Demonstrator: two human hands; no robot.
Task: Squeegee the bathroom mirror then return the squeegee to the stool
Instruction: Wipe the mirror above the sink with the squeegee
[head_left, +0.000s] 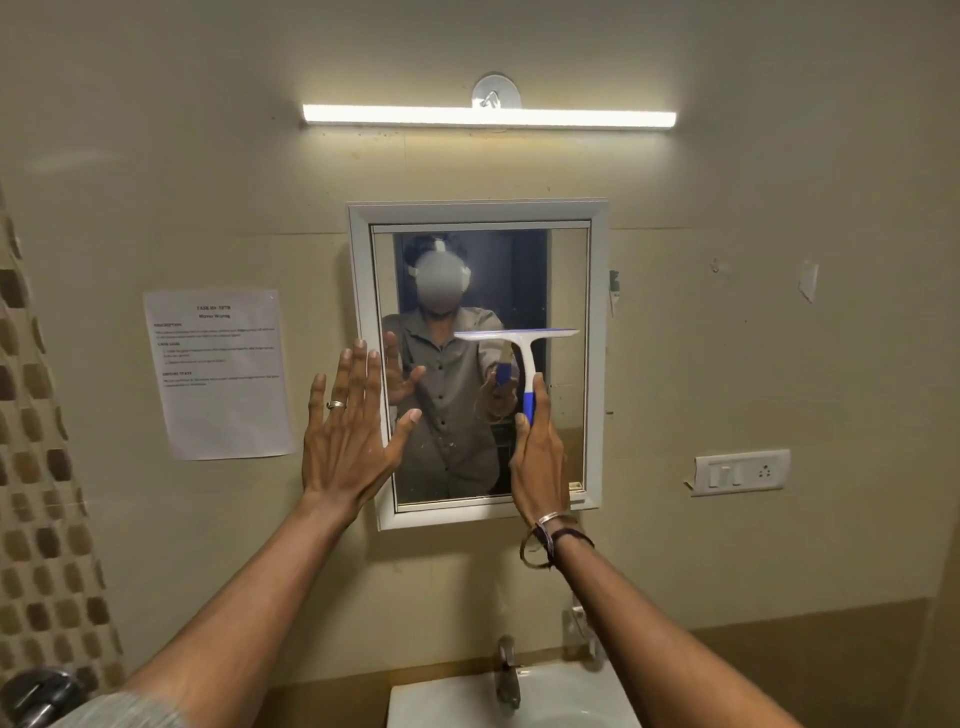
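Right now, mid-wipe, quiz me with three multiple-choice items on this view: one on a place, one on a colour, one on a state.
1. Where is the squeegee blade?
A. right half of the mirror, about mid-height
B. in the sink
C. on the paper notice

2. What colour is the handle's grip?
A. red
B. blue
C. green

3. What is the left hand doing?
A. gripping the tap
B. spread open, holding nothing
C. holding a cloth

Answers: 1 A, the blade lies level across the glass; 2 B, blue shows above the right hand; 3 B, its fingers are splayed.

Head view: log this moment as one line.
phase: squeegeeing | right hand: grips blue-handled white squeegee, blade at mid-height | left hand: open, at left frame of white-framed wall mirror | stool: not in view
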